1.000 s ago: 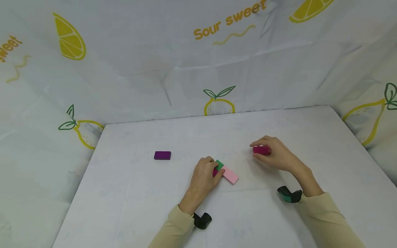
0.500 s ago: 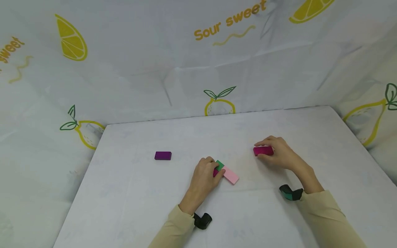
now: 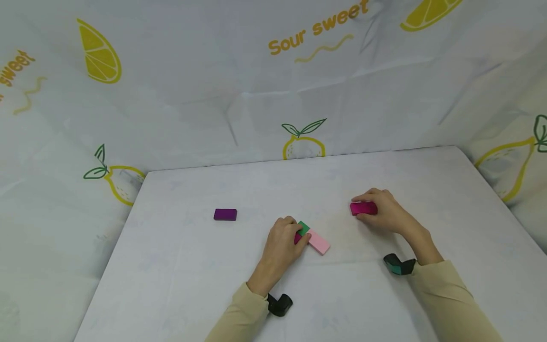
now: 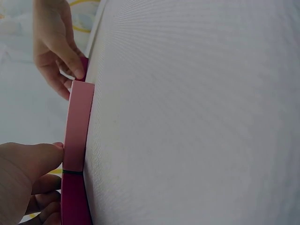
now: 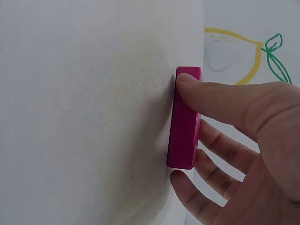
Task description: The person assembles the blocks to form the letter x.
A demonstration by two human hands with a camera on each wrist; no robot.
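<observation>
My left hand grips a magenta block set in a small group on the white table. Its thumb lies by the joint with the pink block, which points toward the lower right. A green block peeks out past the fingertips; most of the magenta one is under the hand in the head view. Farther right, my right hand holds another magenta block lengthwise. In the right wrist view the thumb presses one long face, with fingers behind it, and the block stands close over the cloth.
A dark purple block lies alone on the left part of the table. Behind the table's far edge hangs a white curtain printed with lemons. A black camera mount sticks out from the left wrist, another from the right.
My right hand has shifted slightly to the right along with its magenta block, and more of the block's left end shows. The left hand and its group of blocks have stayed in place.
</observation>
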